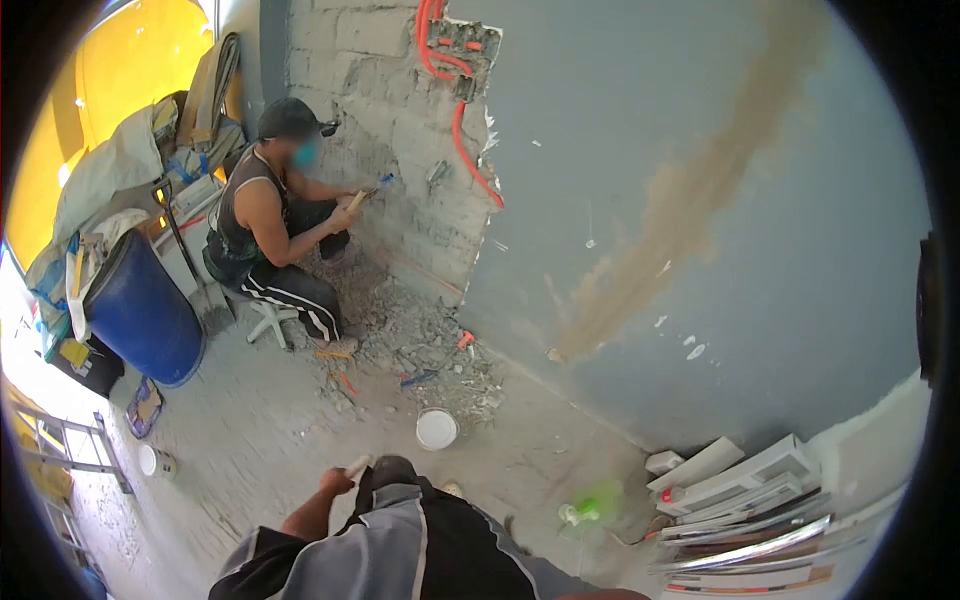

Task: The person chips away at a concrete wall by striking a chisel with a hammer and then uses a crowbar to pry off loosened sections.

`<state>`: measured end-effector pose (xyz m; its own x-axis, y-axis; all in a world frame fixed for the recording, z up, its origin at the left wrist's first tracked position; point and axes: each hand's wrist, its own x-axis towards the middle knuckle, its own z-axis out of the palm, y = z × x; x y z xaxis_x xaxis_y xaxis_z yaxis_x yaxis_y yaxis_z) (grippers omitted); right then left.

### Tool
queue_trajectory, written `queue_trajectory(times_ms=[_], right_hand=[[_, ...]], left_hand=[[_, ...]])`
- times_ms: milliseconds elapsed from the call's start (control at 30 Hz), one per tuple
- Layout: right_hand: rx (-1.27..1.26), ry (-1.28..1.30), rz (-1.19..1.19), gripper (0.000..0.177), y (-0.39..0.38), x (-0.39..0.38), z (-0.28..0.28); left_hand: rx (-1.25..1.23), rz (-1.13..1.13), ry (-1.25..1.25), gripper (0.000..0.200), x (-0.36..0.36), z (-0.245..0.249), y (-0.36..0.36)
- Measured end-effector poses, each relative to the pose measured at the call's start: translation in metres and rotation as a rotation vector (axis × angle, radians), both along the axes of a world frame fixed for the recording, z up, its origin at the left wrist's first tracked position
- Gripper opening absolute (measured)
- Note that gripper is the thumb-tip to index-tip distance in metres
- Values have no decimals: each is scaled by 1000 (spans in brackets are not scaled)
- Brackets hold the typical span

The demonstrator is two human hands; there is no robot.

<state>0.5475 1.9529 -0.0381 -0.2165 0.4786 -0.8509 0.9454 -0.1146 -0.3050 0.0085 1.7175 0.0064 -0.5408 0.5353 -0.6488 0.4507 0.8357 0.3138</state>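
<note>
My left hand is closed around a short pale stick-like piece, perhaps a handle; its far end is hidden behind something dark. Grey and black clothing with light piping fills the bottom middle. My right hand does not show; only a sliver of skin appears at the bottom edge. Ahead of my left hand, a white bucket stands on the dusty floor. Beyond it lies broken rubble along the foot of the wall.
A co-worker sits on a low stool, both hands holding tools at the chipped block wall. Orange conduit runs down it. A blue barrel and shovel stand left. Boards and trim lie right.
</note>
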Motion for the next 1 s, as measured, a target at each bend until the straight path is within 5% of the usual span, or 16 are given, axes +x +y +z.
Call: queue_trajectory(times_ms=[67,100,133,167,200,233,433,467,533,600,700,767,933,1000], right_hand=[[327,-157,764,31,91,1,-8],[651,75,589,36,138,-9,17],[560,86,547,43,197,-30,47],[517,113,-11,40,234,-69,82],[577,250,-604,62,269,-113,126],[667,351,-754,59,307,-147,152],[559,840,-674,59,405,-339,371],[597,884,-611,58,411,-371,399],[650,967,-524,56,419,-426,446],[688,1041,-467,57,434,-475,489],[832,1016,-341,57,441,-527,554],[857,1015,-366,57,436,-550,590],[848,1047,-394,55,483,-592,612],[603,1115,-616,56,491,-593,610]], left_hand=[[33,325,-86,41,-11,4,-14],[48,499,-153,41,-18,8,-18],[-22,513,-140,42,-26,-4,-25],[-94,525,-127,42,-35,-21,-28],[-94,523,-133,42,-44,-21,-25],[-170,484,-133,43,-49,-18,-22],[-97,549,-415,42,-116,-57,75],[-85,536,-343,44,-129,-44,107],[-30,381,-196,45,-174,-102,155],[211,511,-263,46,-199,-71,215],[281,342,-98,47,-249,-66,287],[353,272,-68,48,-270,-28,316],[719,670,-204,39,-285,-20,331],[689,777,-249,36,-279,-40,301]])
